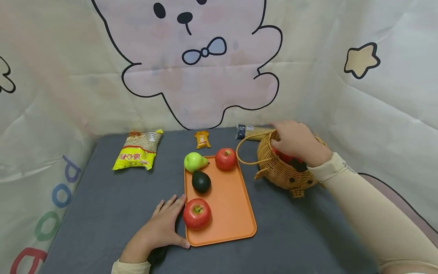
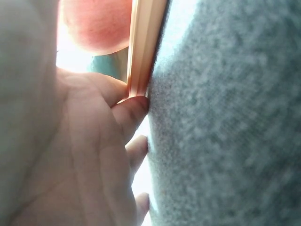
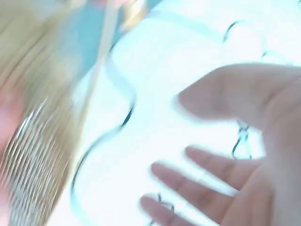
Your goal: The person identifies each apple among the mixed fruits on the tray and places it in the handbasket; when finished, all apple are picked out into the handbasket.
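My left hand (image 1: 160, 230) lies spread, fingers and thumb against the left edge of the orange tray (image 1: 230, 213). On the tray are a red apple (image 1: 197, 214) near that hand, a dark green avocado (image 1: 201, 182), a green pear (image 1: 194, 162) and another red apple (image 1: 226, 158) at the far end. Over the mouth of a wicker basket (image 1: 273, 173) hovers my right hand (image 1: 295, 141). Its fingers (image 3: 202, 188) look loosely spread in the right wrist view, with nothing held. Something red (image 1: 285, 158) shows inside the basket, partly hidden by the hand.
A yellow snack bag (image 1: 138, 150) lies at the back left. By the back wall are a small orange packet (image 1: 202, 139) and a long clear pack (image 1: 251, 132), partly behind the basket. The basket's loop handle (image 1: 242, 150) leans toward the tray.
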Demonstrator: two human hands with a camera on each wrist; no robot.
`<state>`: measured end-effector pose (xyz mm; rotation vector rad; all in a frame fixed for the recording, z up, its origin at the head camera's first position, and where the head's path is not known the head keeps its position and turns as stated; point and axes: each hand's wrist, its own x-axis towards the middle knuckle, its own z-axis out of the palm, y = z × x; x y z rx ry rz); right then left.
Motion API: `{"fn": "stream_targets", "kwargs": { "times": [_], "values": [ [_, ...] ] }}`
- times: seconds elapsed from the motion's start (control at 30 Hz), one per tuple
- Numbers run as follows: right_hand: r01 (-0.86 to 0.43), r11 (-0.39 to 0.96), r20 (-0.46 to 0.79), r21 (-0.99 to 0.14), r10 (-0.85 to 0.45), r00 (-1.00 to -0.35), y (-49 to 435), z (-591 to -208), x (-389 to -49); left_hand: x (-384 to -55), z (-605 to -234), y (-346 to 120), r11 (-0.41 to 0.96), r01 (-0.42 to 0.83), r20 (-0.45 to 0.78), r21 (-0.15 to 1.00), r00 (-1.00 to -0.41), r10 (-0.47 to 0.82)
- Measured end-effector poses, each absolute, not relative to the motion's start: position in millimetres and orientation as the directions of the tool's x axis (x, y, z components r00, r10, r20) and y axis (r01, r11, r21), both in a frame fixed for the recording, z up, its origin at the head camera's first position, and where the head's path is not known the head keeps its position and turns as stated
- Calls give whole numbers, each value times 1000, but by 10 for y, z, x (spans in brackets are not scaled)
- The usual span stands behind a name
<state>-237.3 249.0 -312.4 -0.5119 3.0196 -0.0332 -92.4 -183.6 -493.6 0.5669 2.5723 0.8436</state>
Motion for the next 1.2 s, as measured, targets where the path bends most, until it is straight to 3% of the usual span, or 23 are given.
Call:
{"fn": "stream_targets", "kwargs": {
  "times": [0.13,0.37,0.53,0.8,1.0,1.1,1.2],
  "values": [
    [-476,875,-60,-88,-481,-874,1903,-3257,-2418,-925,-4930,-1826,748,256,-227,612,-849,476],
    [-507,859,-204,68,-486,-850,1139,-3857,-2513,-943,-4976,-1795,753,248,-234,610,-851,470],
    [-501,850,-262,160,-453,-852,932,-4091,-2529,-951,-4994,-1806,747,257,-224,612,-850,476],
    [-432,887,-195,163,-401,-895,944,-4170,-2607,-974,-4996,-1820,769,264,-232,582,-853,468],
    [-432,901,-66,-40,-433,-899,1067,-4047,-2539,-957,-4971,-1807,767,262,-228,586,-855,466],
    [-422,885,8,-195,-429,-903,1156,-3790,-2398,-945,-4956,-1808,764,263,-222,590,-856,466],
    [-413,868,87,-275,-405,-910,1325,-3477,-2270,-942,-4948,-1816,760,263,-215,594,-859,465]
  ]
}}
